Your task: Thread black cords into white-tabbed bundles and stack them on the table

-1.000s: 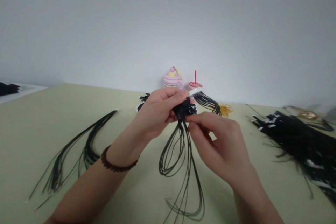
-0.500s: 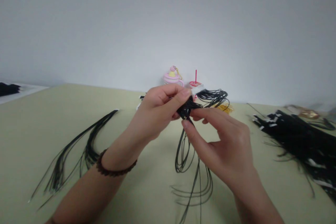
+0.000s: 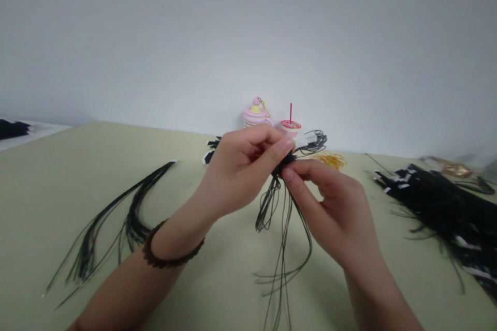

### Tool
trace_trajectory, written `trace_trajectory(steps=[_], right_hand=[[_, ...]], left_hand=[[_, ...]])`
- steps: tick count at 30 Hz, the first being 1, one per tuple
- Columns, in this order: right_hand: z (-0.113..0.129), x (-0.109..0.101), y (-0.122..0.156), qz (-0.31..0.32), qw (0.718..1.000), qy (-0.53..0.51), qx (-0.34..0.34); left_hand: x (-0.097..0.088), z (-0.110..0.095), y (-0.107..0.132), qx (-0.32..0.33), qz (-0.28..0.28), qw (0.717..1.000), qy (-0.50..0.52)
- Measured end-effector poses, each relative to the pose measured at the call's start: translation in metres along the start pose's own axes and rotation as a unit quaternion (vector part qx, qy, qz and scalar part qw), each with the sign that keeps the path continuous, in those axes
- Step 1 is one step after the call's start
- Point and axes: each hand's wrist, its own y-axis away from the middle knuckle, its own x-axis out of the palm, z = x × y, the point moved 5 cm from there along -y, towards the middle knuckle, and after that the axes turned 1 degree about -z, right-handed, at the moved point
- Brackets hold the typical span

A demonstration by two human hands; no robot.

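Observation:
My left hand [image 3: 238, 176] is closed in a pinch on a bundle of thin black wires [image 3: 280, 207] that ends in a small white connector [image 3: 306, 139] just past my fingertips. My right hand [image 3: 334, 207] is closed too, with thumb and forefinger pinching the same wires right below the left fingers. Loops of the wires hang from both hands down to the pale green table [image 3: 58, 176]. A brown bead bracelet [image 3: 171, 253] circles my left wrist.
A loose sheaf of black wires [image 3: 112, 222] lies at the left. A big heap of black wires with white tags [image 3: 442, 207] lies at the right. Two small toy cups [image 3: 256, 114] and yellow rubber bands [image 3: 330, 159] sit by the wall.
The hanging loops have been drawn up shorter and narrower. My right hand rose closer to the left fingers, and the white connector end shifted right.

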Motion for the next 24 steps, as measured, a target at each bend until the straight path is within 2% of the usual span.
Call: trace_trajectory(steps=[4, 7, 14, 18, 22, 24], right_hand=[[-0.008, 0.002, -0.002, 0.022, 0.997, -0.058, 0.043], [-0.007, 0.002, -0.002, 0.025, 0.997, -0.063, 0.030], [-0.001, 0.001, 0.003, 0.023, 0.999, 0.033, -0.005], [-0.003, -0.001, 0.002, 0.041, 0.999, -0.002, 0.012], [-0.005, -0.018, 0.002, 0.102, 0.986, -0.121, 0.055], [-0.008, -0.039, 0.007, 0.115, 0.982, -0.148, 0.023]], left_hand=[[0.001, -0.008, 0.002, 0.045, -0.013, 0.997, -0.055], [0.000, -0.009, 0.003, 0.057, -0.018, 0.996, -0.067], [-0.005, 0.010, -0.003, -0.031, -0.019, 0.999, 0.027], [-0.004, 0.024, -0.008, -0.077, -0.011, 0.992, 0.102], [-0.007, 0.030, -0.012, -0.103, -0.017, 0.986, 0.127], [-0.009, 0.030, -0.013, -0.104, -0.021, 0.987, 0.120]])
